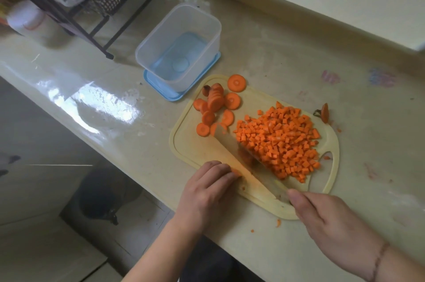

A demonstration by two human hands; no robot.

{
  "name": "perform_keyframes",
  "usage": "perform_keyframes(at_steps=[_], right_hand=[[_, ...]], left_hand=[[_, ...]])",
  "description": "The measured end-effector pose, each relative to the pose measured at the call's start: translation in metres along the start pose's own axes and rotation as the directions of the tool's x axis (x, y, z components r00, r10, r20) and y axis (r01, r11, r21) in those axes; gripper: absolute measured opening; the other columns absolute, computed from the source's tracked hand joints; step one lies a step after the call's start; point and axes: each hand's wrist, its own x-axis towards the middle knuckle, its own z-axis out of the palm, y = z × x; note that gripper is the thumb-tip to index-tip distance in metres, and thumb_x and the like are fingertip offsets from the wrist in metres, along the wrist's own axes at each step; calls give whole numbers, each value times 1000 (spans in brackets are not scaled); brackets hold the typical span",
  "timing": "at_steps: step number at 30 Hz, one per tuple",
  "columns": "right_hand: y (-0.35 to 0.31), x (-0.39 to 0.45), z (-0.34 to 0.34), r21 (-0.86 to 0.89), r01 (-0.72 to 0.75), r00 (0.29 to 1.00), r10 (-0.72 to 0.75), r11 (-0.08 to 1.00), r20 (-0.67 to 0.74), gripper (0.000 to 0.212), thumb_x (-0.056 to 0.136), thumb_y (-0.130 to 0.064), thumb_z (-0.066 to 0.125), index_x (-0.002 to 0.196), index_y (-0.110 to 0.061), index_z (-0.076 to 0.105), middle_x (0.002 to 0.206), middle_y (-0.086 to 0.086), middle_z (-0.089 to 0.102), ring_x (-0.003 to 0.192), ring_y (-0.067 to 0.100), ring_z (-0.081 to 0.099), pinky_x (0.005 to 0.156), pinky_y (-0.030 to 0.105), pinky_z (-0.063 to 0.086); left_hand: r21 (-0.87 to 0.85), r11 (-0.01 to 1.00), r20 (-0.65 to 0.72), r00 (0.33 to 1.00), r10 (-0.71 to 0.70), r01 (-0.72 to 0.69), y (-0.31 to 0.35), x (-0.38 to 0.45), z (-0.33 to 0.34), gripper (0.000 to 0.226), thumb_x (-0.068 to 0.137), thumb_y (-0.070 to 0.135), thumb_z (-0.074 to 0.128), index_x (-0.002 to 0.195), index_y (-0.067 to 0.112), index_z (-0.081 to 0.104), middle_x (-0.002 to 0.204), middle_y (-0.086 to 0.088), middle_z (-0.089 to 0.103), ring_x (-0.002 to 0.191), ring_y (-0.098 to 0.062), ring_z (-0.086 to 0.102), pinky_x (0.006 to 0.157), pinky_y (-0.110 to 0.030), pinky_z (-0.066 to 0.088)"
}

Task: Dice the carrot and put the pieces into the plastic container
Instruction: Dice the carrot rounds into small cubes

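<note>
I am noting the right hand (322,219) gripping the knife (248,166); left hand (209,192), fingers curled, is pressing carrot against the blade. Diced carrot (282,143) is piling at the cutting board's (190,143) three o'clock; plastic container (179,45) sitting at eleven.

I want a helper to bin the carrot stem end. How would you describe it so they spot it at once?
Start at the pale cutting board on the counter, then find the heap of diced carrot on it. Just off the board's far right corner, on the bare counter, lies the stem end. It is a lone orange stub with a dark stalk bit, apart from the round slices on the board's left.
</note>
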Motion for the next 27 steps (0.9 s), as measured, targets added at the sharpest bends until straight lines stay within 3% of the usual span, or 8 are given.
perform_keyframes(at_steps=[8, 17, 21, 24, 27], right_hand=[[-1, -16, -3, -53, 22, 999, -20, 998, 37, 83, 69, -91, 8, 68, -18, 49, 54, -7, 54, 53, 10, 49, 54, 26, 37], [8, -24, -1, -153, -44, 992, 62, 987, 112, 102, 58, -95, -9, 77, -22, 61, 67, -6, 65, 70, 7, 61, 68, 29, 48], [5, -16, 14, -246, -29, 994, 54, 969, 95, 93, 59, -90, -16, 73, -26, 51, 65, -5, 58, 65, 9, 55, 62, 28, 45], [4, -11, 19, -219, -13, 997, 28, 976, 67, 83, 67, -86, -8, 73, -27, 51, 65, -4, 58, 66, 11, 56, 62, 28, 45], [8, -8, 9, -177, 20, 999, -14, 984, 32, 78, 74, -85, 3, 66, -25, 53, 65, -10, 61, 62, 9, 57, 56, 25, 42]], left_hand=[[3, 1000, 0, 1000, 28, -28, -1, -6, -1, 24, 78, -9, 83, 101, -5, 75, 106, -17, 70, 96, -35, 66, 82, -40, 56], [12, 1000, 5, 1000, 18, -18, -3, -9, 1, 30, 70, -8, 89, 98, -4, 78, 109, -15, 74, 102, -32, 70, 85, -41, 58], [-6, 1000, -2, 1000, 10, -10, 0, -5, -1, 35, 69, -8, 90, 101, -1, 78, 111, -13, 74, 104, -29, 70, 88, -37, 58], [-13, 1000, 0, 1000, -4, 4, -1, -5, -2, 35, 71, -9, 89, 103, -1, 78, 111, -13, 74, 104, -29, 70, 88, -38, 57], [-10, 1000, 3, 1000, -5, 5, -1, -6, -2, 21, 83, -6, 79, 103, -2, 77, 110, -14, 73, 103, -30, 68, 87, -39, 57]])
